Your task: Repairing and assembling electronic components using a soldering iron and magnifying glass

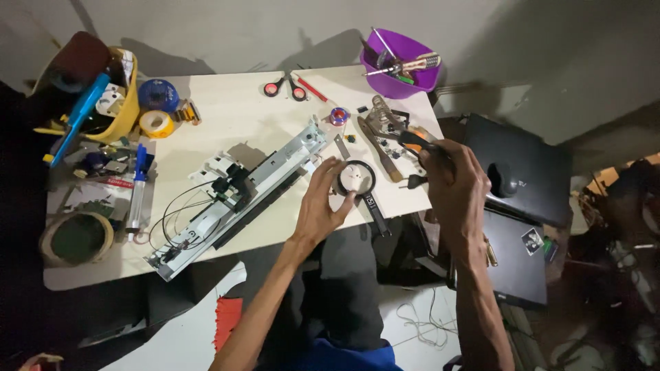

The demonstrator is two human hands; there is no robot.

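Left hand (323,203) reaches over the near edge of the white counter (227,117). Its fingers (328,168) are curled and pinch the rim of a round magnifying glass (356,180) with a black frame. The glass lies flat on the counter at the near right part, its black handle (377,213) running out past the counter edge toward the person.

Right hand (457,189) is just right of the glass, at the counter's right edge. Its fingers (440,154) are closed around a tool with an orange and black grip (416,139); the working tip is hidden, so what kind of tool cannot be told. A small black plug (412,182) sits just below that grip.

Left of the glass, a long grey metal rail assembly (240,196) lies diagonally across the counter, with thin wires (175,206) looping off its near end. Beyond the glass: a brown-handled tool (378,148) and a small spool (338,115).

Far edge: red-handled scissors (285,87) and a purple bowl (405,69) holding screwdrivers. Far left: a yellow bin (120,113) full of odds and ends, a yellow tape roll (156,124), a blue tape roll (157,95), a white tube with blue cap (137,192), and a wide brown tape roll (75,237).

Right of the counter, a black computer mouse (503,180) rests on a black laptop (543,185).
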